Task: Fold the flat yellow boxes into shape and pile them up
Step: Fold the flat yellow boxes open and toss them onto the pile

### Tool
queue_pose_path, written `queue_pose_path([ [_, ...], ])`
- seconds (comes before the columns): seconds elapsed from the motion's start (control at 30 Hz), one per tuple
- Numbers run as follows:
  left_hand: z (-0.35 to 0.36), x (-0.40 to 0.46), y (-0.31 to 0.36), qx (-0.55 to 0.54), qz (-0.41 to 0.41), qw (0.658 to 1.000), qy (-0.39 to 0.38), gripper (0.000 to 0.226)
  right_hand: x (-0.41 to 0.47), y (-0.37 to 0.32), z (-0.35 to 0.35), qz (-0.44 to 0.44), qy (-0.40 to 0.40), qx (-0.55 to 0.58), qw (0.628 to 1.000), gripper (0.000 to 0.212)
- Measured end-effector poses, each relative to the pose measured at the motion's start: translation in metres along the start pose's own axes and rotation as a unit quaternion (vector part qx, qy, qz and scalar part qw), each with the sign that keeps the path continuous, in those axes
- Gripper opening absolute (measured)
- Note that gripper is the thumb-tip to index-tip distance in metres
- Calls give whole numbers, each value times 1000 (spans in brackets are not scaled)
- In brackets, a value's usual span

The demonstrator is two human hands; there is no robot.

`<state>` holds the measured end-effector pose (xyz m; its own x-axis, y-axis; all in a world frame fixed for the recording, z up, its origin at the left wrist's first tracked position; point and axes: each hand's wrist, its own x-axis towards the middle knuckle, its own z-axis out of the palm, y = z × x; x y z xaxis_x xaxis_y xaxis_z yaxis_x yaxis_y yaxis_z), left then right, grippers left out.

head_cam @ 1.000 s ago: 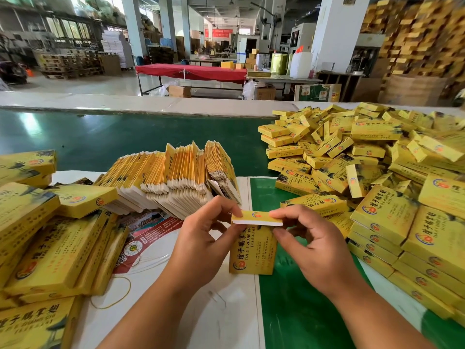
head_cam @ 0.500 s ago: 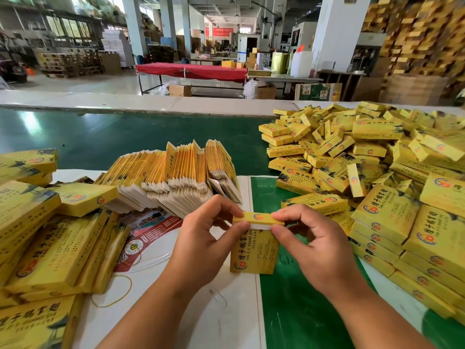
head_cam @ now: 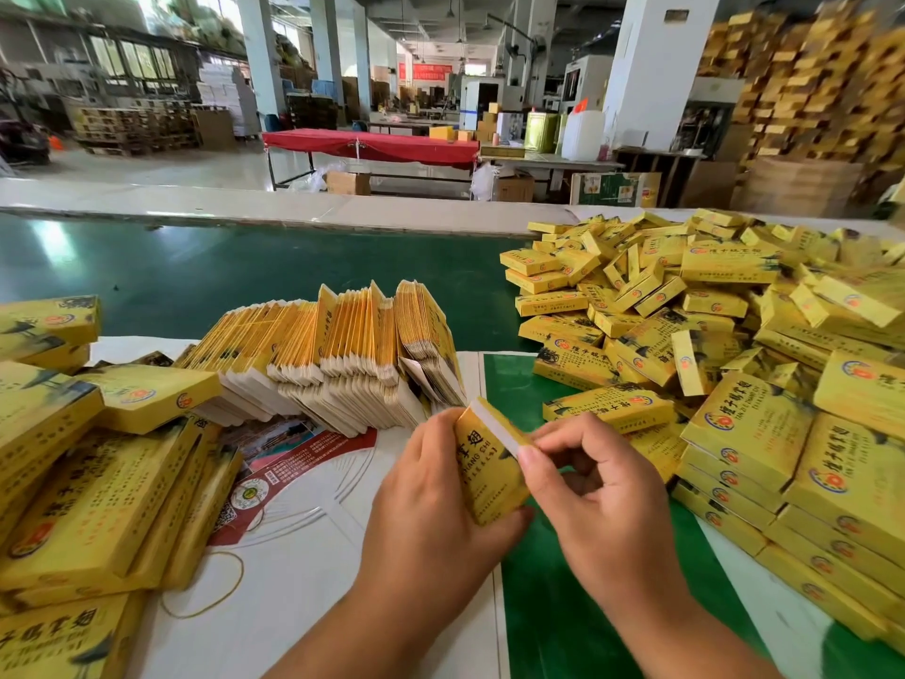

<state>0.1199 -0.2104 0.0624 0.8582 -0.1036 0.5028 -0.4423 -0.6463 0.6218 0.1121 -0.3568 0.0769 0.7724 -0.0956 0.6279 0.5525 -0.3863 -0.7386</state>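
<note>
Both hands are on one small yellow printed cardboard box (head_cam: 489, 475), held in the air just above the counter (head_cam: 313, 556). Left hand (head_cam: 431, 512) wraps round its lower body, thumb at the bottom corner. Right hand (head_cam: 595, 497) pinches the top end, fingertips (head_cam: 531, 455) on the white edge of the end flap.

Change since a second ago: the box was upright with its printed face to the camera and the top flap lying level between both hands' fingertips; now it is turned and tilted, narrow side showing, flap pushed down against the end. Likely the tuck is closing. I judge this box nearly formed; whether the flap is fully seated cannot be told.

Supply: fanned row of flat yellow-and-white box blanks (head_cam: 338, 355) just beyond the hands, plenty left. Finished output: loose heap of folded yellow boxes (head_cam: 685, 306) on the right, with neater stacked rows (head_cam: 764, 482) at its near edge. Larger yellow boxes (head_cam: 98, 482) lie piled on the left, and a thin rubber band (head_cam: 205, 588) sits on the white sheet.

Next is probably setting this box on the right heap, then another blank. Task far from done.
</note>
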Motion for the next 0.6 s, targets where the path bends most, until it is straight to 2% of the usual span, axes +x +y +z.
queue_pose_path([
  [0.13, -4, 2, 0, 48, 18, 999, 2, 74, 2, -4, -1, 34, -11, 26, 999, 15],
  [0.4, -8, 2, 6, 94, 37, 995, -21, 75, 3, -6, -9, 34, 30, 39, 998, 11],
  [0.6, -7, 1, 6, 110, 40, 993, -25, 75, 5, -5, -11, -22, -13, -70, 997, 11],
])
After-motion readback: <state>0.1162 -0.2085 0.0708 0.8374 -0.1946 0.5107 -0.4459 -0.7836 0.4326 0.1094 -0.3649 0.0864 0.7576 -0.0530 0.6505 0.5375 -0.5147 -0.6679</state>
